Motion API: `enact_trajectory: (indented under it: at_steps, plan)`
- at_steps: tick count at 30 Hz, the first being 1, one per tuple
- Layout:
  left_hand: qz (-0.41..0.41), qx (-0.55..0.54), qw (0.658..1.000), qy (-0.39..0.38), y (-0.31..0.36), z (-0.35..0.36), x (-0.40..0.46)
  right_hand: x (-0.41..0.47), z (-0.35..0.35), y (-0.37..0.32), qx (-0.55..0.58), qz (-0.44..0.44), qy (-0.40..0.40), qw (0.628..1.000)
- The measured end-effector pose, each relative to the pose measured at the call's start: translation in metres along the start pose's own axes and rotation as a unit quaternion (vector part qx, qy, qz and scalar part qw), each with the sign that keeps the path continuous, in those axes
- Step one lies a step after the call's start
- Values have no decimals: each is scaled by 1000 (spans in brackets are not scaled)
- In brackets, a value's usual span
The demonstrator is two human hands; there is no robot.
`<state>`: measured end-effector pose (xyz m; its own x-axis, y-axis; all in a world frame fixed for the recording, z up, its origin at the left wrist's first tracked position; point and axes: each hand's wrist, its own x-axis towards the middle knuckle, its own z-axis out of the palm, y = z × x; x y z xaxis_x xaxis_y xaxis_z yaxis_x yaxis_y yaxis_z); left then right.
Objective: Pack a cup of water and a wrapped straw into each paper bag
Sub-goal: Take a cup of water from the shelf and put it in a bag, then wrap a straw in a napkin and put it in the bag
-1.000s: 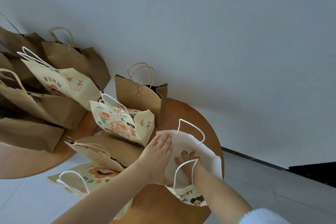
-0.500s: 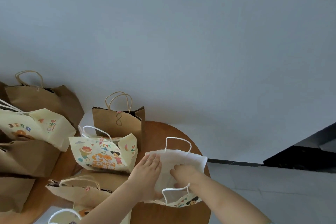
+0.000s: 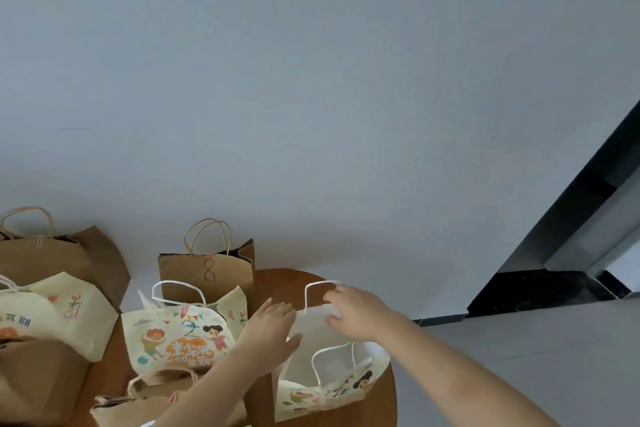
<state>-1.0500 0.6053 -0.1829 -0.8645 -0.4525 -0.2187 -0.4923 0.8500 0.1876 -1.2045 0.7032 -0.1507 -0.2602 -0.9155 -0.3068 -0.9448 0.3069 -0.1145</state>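
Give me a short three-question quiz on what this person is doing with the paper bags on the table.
1. True or false: both hands are at the white-handled printed bag nearest the person.
2. Which hand grips that bag's far rim? A) right hand B) left hand
3. Fill in: the brown bag marked 8 stands ____ the cartoon-printed bag, nearer the wall.

Key:
1. True.
2. A; the left hand lies with straight fingers against the bag's left side.
3. Behind.
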Motion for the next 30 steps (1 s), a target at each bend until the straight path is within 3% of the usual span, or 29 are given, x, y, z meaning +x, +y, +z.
enact_trajectory:
  at_steps: [8, 15, 20, 30]
  plan:
    - [-93, -27, 990, 107, 1, -25, -57, -23, -15, -42, 8, -73, 129, 989]
    - [-230, -36, 960, 157, -5, -24, -143, -43, -2, -104, 12, -192, 114, 975]
    - [-289, -22, 937, 196, -19, -32, -225, -48, -8, -191, 12, -282, 104, 954]
    - [-495, -49, 833, 244, -104, 1, -394, -66, 17, -373, -22, -427, 72, 901]
